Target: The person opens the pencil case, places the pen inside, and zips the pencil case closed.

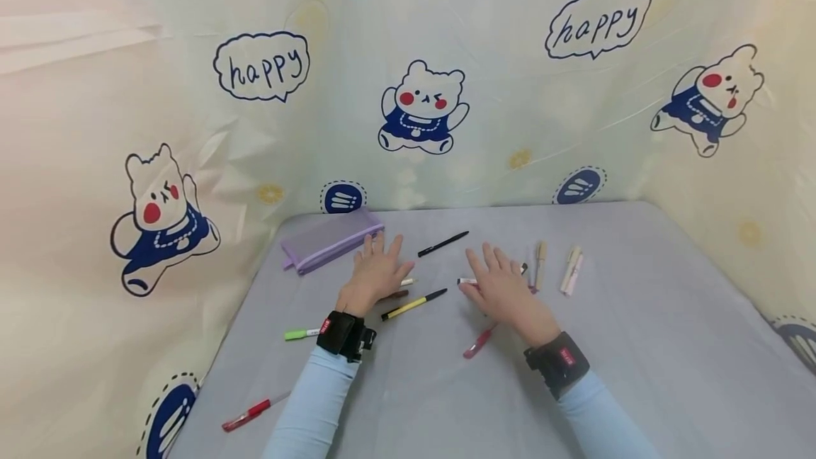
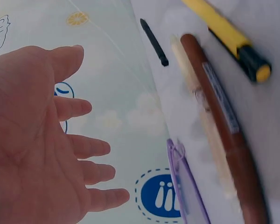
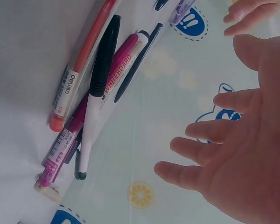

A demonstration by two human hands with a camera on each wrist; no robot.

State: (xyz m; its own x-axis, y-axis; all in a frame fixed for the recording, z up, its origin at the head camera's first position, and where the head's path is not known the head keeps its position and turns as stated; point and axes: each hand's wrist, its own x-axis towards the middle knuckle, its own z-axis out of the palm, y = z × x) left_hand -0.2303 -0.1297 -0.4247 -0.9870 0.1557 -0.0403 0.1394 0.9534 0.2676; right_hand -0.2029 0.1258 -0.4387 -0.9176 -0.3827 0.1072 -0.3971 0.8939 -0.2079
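Note:
My left hand (image 1: 376, 275) is held out with fingers spread and nothing in it, just in front of a purple mesh pencil case (image 1: 328, 243). Beside and partly under it in the head view lie a brown marker (image 2: 219, 112), a cream-coloured pen (image 2: 212, 135) and a yellow pen with black ends (image 1: 414, 304). My right hand (image 1: 506, 292), also empty with straight fingers, hovers over a cluster of pens. The right wrist view shows that cluster: a red gel pen (image 3: 86, 51), a white pen with a black cap (image 3: 104, 60), a magenta pen (image 3: 60, 151) and a whiteboard marker (image 3: 123, 63).
A black pen (image 1: 443, 244) lies toward the back. At the right are a tan marker (image 1: 540, 266) and two pale markers (image 1: 571, 271). A green marker (image 1: 301, 334) and a red pen (image 1: 255, 409) lie at the left. A printed curtain (image 1: 497, 6) stands behind the grey-covered table (image 1: 663, 346).

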